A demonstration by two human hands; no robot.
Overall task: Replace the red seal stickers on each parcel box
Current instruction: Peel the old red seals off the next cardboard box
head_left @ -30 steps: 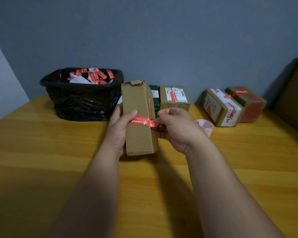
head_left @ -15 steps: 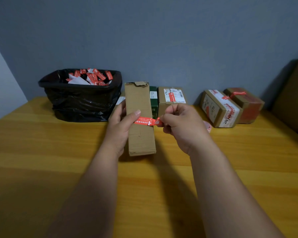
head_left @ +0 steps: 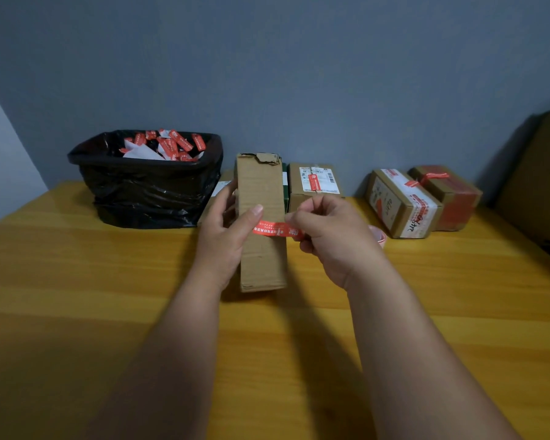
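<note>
The red seal sticker (head_left: 277, 231) lay stretched across the near face of a tall cardboard box (head_left: 261, 223), running left to right, its long axis level and crosswise to the box's. Its left end was pinned under the thumb of the left hand (head_left: 226, 231), whose fingers curled round the box's left edge, apparently to steady it. The right end ran just past the box's right edge, pinched between thumb and fingertips of the right hand (head_left: 334, 236). That pull probably kept the strip taut. I couldn't tell whether it was going on or coming off.

The box stood on end at the middle of the table (head_left: 77, 296), its long axis upright and leaning slightly away, its torn flap on top. Behind it, more parcels (head_left: 313, 185) waited along the wall. Two others (head_left: 404, 203), taped red, sat far right. At far left a black-lined bin (head_left: 146, 185) held discarded red stickers.
</note>
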